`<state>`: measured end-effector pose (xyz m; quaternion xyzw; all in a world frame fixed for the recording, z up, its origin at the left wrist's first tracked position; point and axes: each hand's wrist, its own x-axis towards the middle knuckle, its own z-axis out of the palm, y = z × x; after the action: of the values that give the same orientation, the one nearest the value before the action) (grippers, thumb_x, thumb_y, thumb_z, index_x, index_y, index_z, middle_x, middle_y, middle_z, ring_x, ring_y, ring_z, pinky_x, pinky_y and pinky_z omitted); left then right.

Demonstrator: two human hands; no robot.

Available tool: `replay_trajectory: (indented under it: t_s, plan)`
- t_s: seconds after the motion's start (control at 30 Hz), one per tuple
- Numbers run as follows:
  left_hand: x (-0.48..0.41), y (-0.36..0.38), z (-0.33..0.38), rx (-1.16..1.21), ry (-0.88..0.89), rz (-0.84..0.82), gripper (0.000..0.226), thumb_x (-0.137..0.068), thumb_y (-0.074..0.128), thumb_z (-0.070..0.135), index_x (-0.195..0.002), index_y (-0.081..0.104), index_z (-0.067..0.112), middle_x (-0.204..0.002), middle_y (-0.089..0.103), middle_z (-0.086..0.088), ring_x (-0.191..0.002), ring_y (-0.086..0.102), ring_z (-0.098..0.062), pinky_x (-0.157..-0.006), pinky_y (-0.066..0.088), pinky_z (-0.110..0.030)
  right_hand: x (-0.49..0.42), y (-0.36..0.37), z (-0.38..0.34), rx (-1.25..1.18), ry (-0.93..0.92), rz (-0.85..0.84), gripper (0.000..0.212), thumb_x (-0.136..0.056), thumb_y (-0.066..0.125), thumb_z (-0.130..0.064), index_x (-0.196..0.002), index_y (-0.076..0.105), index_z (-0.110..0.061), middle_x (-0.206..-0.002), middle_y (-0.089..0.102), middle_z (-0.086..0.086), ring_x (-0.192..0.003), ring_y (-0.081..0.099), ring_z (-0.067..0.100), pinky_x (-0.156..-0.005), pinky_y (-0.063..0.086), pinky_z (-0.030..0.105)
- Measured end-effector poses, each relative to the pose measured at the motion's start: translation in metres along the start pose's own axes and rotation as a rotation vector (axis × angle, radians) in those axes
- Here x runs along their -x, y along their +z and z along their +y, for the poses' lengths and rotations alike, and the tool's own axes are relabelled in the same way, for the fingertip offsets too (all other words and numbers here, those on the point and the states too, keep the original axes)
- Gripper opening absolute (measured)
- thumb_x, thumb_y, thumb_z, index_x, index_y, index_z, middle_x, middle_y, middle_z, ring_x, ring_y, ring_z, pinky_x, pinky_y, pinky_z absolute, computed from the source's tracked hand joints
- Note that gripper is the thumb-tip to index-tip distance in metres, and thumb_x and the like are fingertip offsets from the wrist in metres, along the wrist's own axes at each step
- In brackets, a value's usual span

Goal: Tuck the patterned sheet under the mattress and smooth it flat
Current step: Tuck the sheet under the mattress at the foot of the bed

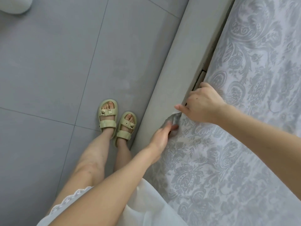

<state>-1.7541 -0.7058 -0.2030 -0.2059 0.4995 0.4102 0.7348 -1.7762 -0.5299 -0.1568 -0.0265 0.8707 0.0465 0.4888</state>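
Observation:
A grey-and-white floral patterned sheet (236, 128) covers the mattress on the right side of the view. Along its left edge runs the padded grey bed frame (177, 66). My right hand (202, 105) is at the mattress edge with its fingers curled down into the gap between mattress and frame, thumb pointing left. Just below it, my left hand (161, 136) pinches a bunched fold of the sheet's edge against the frame. The tips of both hands are partly hidden in the fabric and the gap.
Grey floor tiles (57, 70) fill the left half. My feet in pale green sandals (114, 121) stand close against the bed frame. A white rounded object (14, 5) sits at the top left corner. White skirt fabric (141, 206) hangs at the bottom.

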Motion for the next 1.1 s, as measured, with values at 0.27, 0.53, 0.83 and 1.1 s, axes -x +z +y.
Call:
replay_trajectory:
  t_s: [0.27,0.53,0.83,1.1]
  plan:
    - [-0.015,0.029,0.003,-0.035,-0.124,-0.143,0.057,-0.100,0.012,0.050,-0.131,0.052,0.024,-0.125,0.059,-0.001,-0.111,0.054,-0.016,-0.093,0.039,-0.026,0.006,-0.009,-0.001,0.009,0.008,-0.189,0.069,-0.094,0.002,-0.058,-0.054,0.041,-0.018,-0.060,0.044,-0.005,-0.075,0.044,0.018,-0.095,0.028,0.035]
    - [-0.009,-0.005,0.006,-0.334,0.024,0.194,0.067,-0.098,0.017,0.055,-0.102,0.068,0.013,-0.116,0.066,-0.015,-0.109,0.060,-0.030,-0.096,0.045,-0.033,-0.028,0.000,-0.015,0.066,0.078,-0.411,0.077,-0.094,0.001,-0.062,-0.104,0.063,-0.017,-0.137,0.051,0.009,-0.135,0.035,0.023,-0.109,0.019,0.040]
    - [-0.011,0.024,-0.039,-0.118,-0.233,-0.100,0.066,-0.094,0.017,0.063,-0.134,0.050,0.023,-0.133,0.055,-0.002,-0.123,0.049,-0.020,-0.105,0.035,-0.031,-0.020,0.007,-0.029,0.062,0.039,-0.488,0.078,-0.093,0.001,-0.063,-0.124,0.057,-0.019,-0.143,0.045,0.005,-0.136,0.034,0.024,-0.109,0.020,0.038]
    - [0.000,-0.030,-0.044,0.068,-0.037,0.092,0.053,-0.103,0.020,0.041,-0.112,0.062,0.010,-0.107,0.064,-0.007,-0.095,0.059,-0.020,-0.091,0.045,-0.030,-0.019,0.013,-0.033,-0.060,-0.045,-0.184,0.070,-0.096,0.006,-0.059,-0.067,0.050,-0.013,-0.100,0.068,0.007,-0.104,0.058,0.025,-0.102,0.032,0.038]
